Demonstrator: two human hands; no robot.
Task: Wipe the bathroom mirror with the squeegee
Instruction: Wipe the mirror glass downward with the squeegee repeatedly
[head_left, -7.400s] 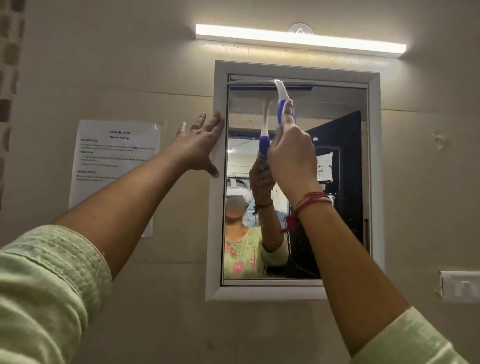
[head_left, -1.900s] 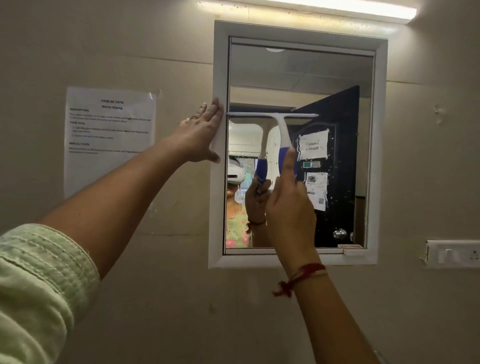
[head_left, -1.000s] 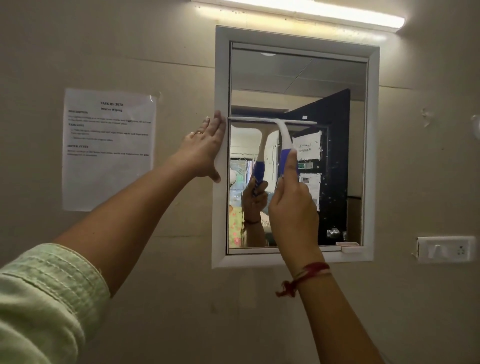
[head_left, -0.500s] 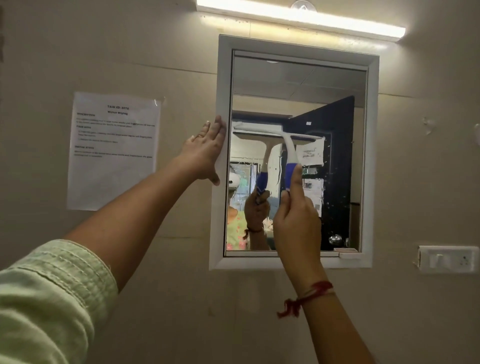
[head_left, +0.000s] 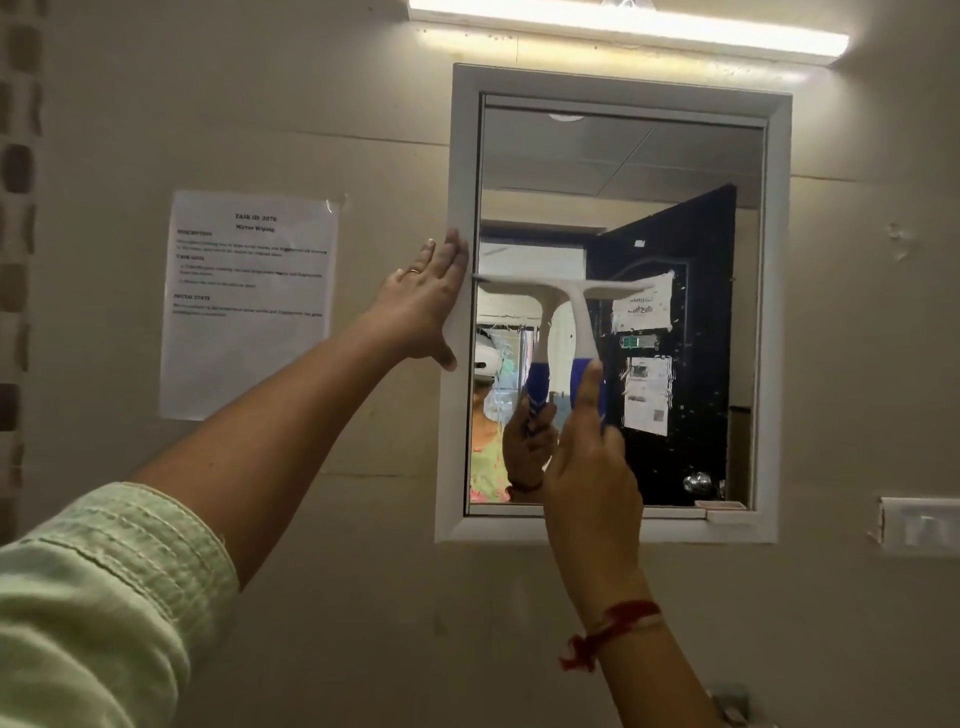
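A white-framed mirror (head_left: 623, 171) hangs on the beige wall. The squeegee (head_left: 576, 299) has a white blade and neck and a blue handle. Its blade lies level against the glass about halfway up, over the left and middle part. My right hand (head_left: 592, 467) grips the blue handle from below, the forefinger stretched up along it. My left hand (head_left: 428, 301) presses flat on the frame's left edge, fingers straight. Water spots show on the right side of the glass.
A printed paper sheet (head_left: 249, 301) is taped to the wall left of the mirror. A tube light (head_left: 628, 23) glows above the frame. A white switch plate (head_left: 919, 527) sits on the wall at the lower right.
The squeegee has come down from the top of the mirror to about mid-height. In the last half second it levelled out. My left hand has stayed on the frame.
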